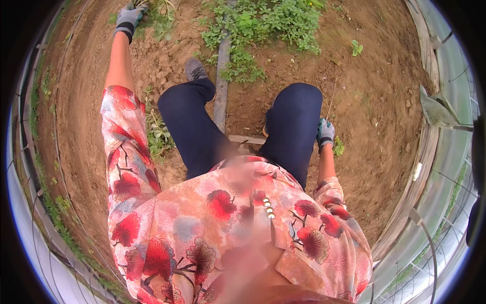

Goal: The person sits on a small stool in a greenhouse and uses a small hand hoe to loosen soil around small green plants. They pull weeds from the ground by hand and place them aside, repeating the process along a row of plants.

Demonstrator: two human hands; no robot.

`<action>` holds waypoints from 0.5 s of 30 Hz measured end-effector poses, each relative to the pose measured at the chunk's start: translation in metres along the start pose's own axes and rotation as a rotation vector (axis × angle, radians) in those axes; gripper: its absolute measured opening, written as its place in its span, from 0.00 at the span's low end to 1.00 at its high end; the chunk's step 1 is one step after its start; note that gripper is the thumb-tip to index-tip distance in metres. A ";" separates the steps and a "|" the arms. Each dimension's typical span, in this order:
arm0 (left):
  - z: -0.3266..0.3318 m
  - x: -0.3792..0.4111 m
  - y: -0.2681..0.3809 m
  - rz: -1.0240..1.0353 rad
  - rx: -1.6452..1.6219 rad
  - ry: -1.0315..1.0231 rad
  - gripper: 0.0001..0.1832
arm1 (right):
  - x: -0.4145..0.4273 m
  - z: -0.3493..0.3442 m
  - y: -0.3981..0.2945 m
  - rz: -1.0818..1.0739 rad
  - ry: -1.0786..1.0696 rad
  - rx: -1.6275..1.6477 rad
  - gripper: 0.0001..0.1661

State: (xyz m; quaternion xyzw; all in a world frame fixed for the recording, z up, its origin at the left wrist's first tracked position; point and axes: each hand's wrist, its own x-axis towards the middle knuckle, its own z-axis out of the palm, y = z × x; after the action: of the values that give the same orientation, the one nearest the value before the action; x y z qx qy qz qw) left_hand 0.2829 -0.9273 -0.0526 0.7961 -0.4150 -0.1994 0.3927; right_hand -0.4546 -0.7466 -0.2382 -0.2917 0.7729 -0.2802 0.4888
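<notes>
My left hand (131, 18), in a grey and teal work glove, reaches far out at the upper left with its fingers around the stems of leafy green plants (161, 19). The soil lies just below them. My right hand (325, 133), gloved alike, is low beside my right knee, its fingers curled in. A thin stick-like piece (333, 98) extends up from it; whether it is a tool or a stem I cannot tell. A small green seedling (338, 146) stands close to the right wrist.
A dense patch of low green plants (273, 26) grows ahead, over a grey strip (222, 72) running between my legs. Another leafy heap (157, 133) lies beside my left leg. One seedling (356, 48) stands at upper right. Wooden boards (412, 182) and plastic sheeting edge the right side.
</notes>
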 end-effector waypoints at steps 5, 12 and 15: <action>-0.049 -0.111 -0.032 0.349 1.133 0.184 0.26 | 0.010 -0.035 0.001 -0.039 0.066 0.041 0.18; -0.161 -0.205 -0.119 -0.212 0.974 0.017 0.28 | 0.019 -0.040 -0.003 0.042 0.064 0.161 0.16; -0.162 -0.249 -0.122 -0.354 0.949 -0.009 0.28 | 0.026 -0.051 -0.013 0.043 0.132 0.152 0.15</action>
State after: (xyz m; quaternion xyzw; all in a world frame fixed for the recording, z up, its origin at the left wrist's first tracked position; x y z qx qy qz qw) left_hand 0.3054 -0.6074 -0.0519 0.9442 -0.3202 -0.0555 -0.0539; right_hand -0.5088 -0.7668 -0.2254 -0.2182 0.7861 -0.3461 0.4632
